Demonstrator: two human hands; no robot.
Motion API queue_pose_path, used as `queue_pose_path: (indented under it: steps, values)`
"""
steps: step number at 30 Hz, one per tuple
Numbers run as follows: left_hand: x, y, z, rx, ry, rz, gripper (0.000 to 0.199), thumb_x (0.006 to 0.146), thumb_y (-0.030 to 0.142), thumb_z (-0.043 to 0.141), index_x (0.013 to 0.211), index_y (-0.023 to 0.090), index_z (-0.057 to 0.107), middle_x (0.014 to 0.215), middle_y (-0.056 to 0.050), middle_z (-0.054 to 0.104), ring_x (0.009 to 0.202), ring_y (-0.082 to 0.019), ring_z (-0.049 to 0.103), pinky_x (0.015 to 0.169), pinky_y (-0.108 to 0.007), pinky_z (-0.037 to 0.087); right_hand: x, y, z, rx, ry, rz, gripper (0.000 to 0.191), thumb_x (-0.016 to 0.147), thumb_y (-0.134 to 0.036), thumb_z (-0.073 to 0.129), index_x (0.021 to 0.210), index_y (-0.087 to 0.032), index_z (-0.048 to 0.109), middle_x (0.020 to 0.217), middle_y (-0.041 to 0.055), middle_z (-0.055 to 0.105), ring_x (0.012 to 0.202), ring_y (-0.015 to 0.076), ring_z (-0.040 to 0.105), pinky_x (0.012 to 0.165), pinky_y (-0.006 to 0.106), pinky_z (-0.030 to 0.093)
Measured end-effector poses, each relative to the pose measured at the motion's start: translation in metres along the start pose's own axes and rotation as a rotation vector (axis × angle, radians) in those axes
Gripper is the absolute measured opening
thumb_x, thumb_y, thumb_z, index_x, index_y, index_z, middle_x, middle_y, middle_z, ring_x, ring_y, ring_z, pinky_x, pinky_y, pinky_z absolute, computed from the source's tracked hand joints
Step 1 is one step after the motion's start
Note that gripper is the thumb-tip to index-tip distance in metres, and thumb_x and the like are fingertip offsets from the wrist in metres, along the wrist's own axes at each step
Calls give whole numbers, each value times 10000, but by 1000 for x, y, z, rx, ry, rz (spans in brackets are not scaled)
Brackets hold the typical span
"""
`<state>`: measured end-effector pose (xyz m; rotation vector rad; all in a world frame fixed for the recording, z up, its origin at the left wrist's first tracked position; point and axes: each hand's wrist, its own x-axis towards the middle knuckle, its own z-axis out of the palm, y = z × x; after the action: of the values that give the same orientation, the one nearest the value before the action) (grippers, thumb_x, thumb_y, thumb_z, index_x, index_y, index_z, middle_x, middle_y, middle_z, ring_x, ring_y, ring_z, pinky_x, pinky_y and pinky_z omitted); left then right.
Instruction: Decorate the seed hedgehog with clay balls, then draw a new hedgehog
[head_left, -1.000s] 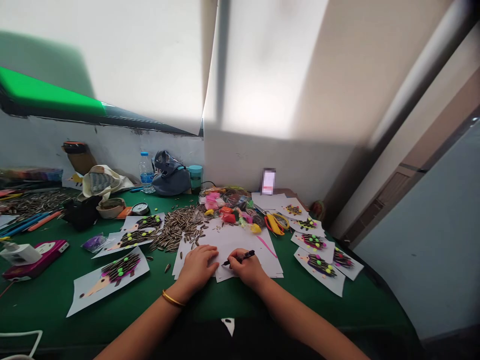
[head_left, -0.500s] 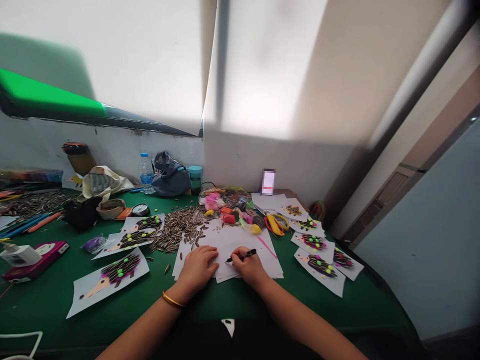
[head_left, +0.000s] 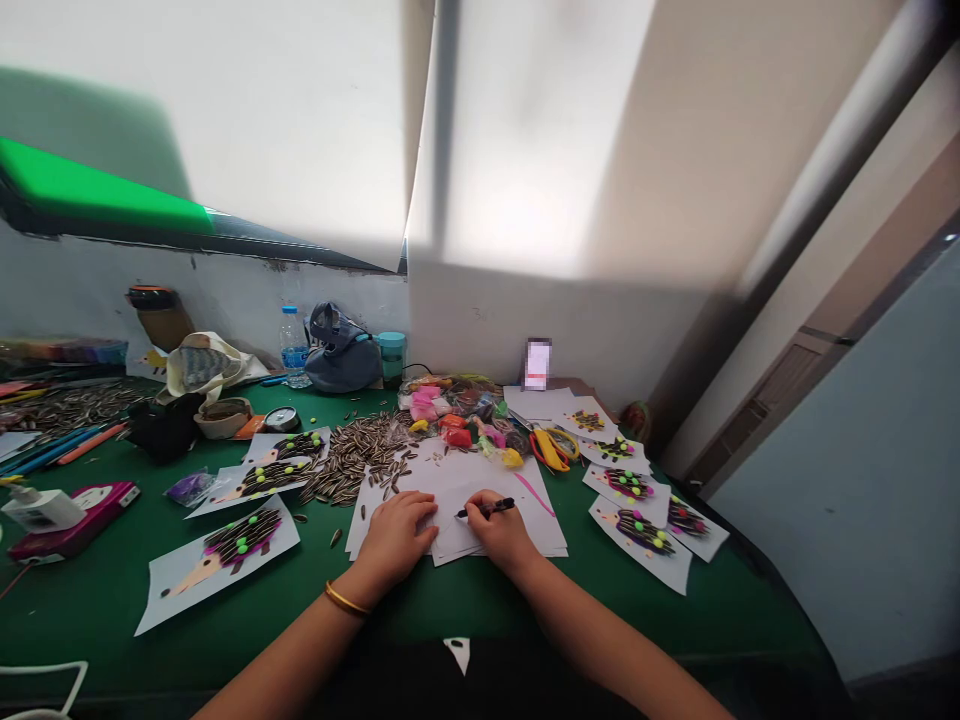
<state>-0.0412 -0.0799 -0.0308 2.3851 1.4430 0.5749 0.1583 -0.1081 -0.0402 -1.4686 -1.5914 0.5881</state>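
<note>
Holding a black pen [head_left: 499,507] slanted over the white paper [head_left: 484,482], the right hand [head_left: 491,528] has its grip closed around the barrel, thumb and fingers pinched near the writing end. What changes over the last second is small: the pen's tip now sits slightly farther from the body and more to the right than a moment ago, and the hand shifts with it. That suggests a short stroke in progress, so the drawing or writing is probably under way rather than done (any fresh line is too faint at this size to be sure of).

The left hand [head_left: 401,530] is in the same place as before, palm down on the paper's left part, fingers loosely extended and its grip empty; it seems to be steadying the stack. The paper lies on the green surface [head_left: 420,610] directly in front of the person, its sheets slightly out of line, with a pink stripe [head_left: 534,493] at the right.

Around it, nothing visibly shifts: sunflower seeds [head_left: 349,460] spill over the upper left corner, small colored packets [head_left: 455,433] lie along the far edge, yellow-handled scissors [head_left: 551,450] rest just beyond the far right corner, and seed-covered hedgehog pictures [head_left: 244,540] lie at both sides.
</note>
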Motion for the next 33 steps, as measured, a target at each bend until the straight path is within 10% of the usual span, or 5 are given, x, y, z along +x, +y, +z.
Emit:
queue_pose_path:
  steps: [33]
  values:
    - [-5, 3, -5, 56, -45, 51, 537, 668, 445, 730, 1173, 282, 646, 1334, -15, 588, 1283, -279, 447, 1078, -418, 309, -5, -6, -5, 148, -36, -5, 185, 821, -277, 503, 781, -189, 660, 707, 12, 658, 697, 161, 614, 668, 256, 472]
